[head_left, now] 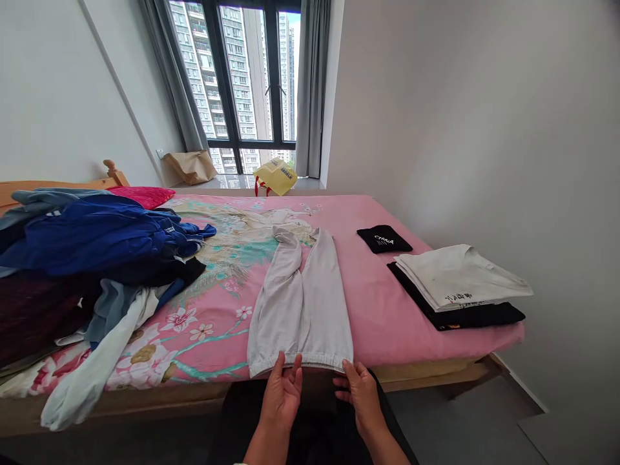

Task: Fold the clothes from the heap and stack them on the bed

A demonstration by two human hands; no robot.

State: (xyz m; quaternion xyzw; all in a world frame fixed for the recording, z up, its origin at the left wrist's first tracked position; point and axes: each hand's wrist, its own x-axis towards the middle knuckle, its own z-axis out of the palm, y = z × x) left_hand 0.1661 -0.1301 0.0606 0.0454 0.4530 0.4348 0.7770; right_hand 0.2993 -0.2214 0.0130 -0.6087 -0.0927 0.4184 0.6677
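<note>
A pair of light grey pants (303, 303) lies flat on the bed, its elastic waistband at the near edge and its legs stretching toward the window. At the middle-left of the waistband is my left hand (281, 397), palm turned up and fingers apart, fingertips touching the fabric edge. My right hand (361, 394) pinches the waistband's right corner between thumb and curled fingers. The far ends of the legs look slightly bunched.
A heap of clothes (101, 232) covers the bed's left side, with a pale sleeve (92, 381) hanging over the edge. At right lie a folded black garment (384, 239) and a stack of folded shirts (460, 278). A yellow bag (276, 175) and paper bag (191, 166) rest by the window.
</note>
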